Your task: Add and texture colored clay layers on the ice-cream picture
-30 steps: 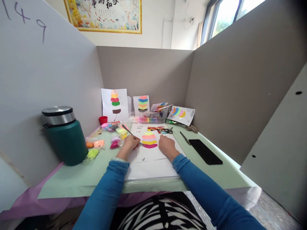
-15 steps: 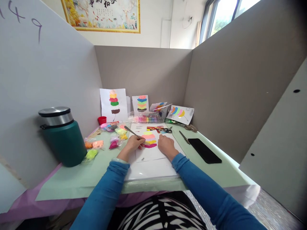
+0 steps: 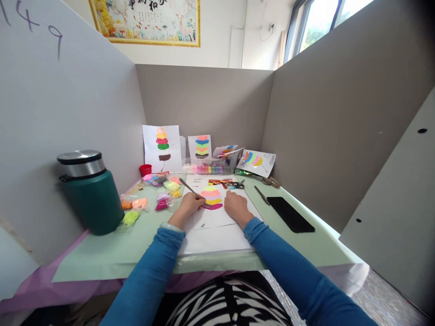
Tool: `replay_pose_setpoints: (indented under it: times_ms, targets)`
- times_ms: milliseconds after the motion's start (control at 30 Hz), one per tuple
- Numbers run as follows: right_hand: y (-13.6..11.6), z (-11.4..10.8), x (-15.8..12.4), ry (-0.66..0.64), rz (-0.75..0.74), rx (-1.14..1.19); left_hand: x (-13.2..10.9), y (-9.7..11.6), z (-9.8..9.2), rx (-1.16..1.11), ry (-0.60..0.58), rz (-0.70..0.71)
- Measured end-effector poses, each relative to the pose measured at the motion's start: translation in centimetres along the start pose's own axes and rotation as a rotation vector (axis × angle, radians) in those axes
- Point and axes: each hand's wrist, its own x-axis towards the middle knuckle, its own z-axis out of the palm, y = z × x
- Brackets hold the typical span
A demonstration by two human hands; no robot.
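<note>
My left hand [image 3: 190, 206] is closed around a metal fork [image 3: 189, 186]. The handle slants up and to the left, while the tines lie at the magenta bottom band of the clay picture [image 3: 212, 199]. Pale yellow, pink, lilac and yellow bands are stacked above the magenta one on a white sheet [image 3: 217, 221]. My right hand [image 3: 236, 207] rests at the right side of that sheet with curled fingers, just beside the bands. Whatever its fingertips may hold is hidden.
Bagged coloured clay [image 3: 162, 203] lies to the left, near a green flask [image 3: 93, 199] and a red cup [image 3: 145, 170]. Scissors [image 3: 239, 184] lie behind the sheet. On the right are a knife-like tool [image 3: 261, 194] and a black phone-like slab [image 3: 290, 214]. Finished pictures [image 3: 199, 147] lean at the back.
The fork's tines have shifted slightly down and across the magenta band with my left hand. My right hand stays in place. The view has moved a little.
</note>
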Motion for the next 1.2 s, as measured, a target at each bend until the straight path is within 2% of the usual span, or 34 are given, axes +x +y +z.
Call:
replay_pose_setpoints:
  times_ms: [267,533,633,767,933,1200]
  targets:
    - [0.0,-0.2,-0.1,0.007,-0.007,0.001,0.0,-0.7,-1.0,-0.095,0.026,-0.134]
    - [0.1,-0.1,-0.1,0.020,-0.011,-0.006,-0.1,-0.3,-2.5,-0.018,0.112,-0.234]
    - [0.1,0.1,0.0,0.018,-0.009,-0.010,-0.1,-0.4,-2.6,-0.038,0.138,-0.163]
    - [0.1,0.1,0.0,0.022,-0.010,-0.005,-0.1,-0.5,-1.6,-0.123,0.047,-0.021]
    - [0.1,0.0,0.0,0.008,-0.009,-0.008,0.4,-0.5,-0.4,-0.070,0.039,-0.093]
    - [0.1,-0.2,-0.1,0.001,-0.009,-0.009,0.7,-0.7,-1.5,-0.016,0.113,-0.174]
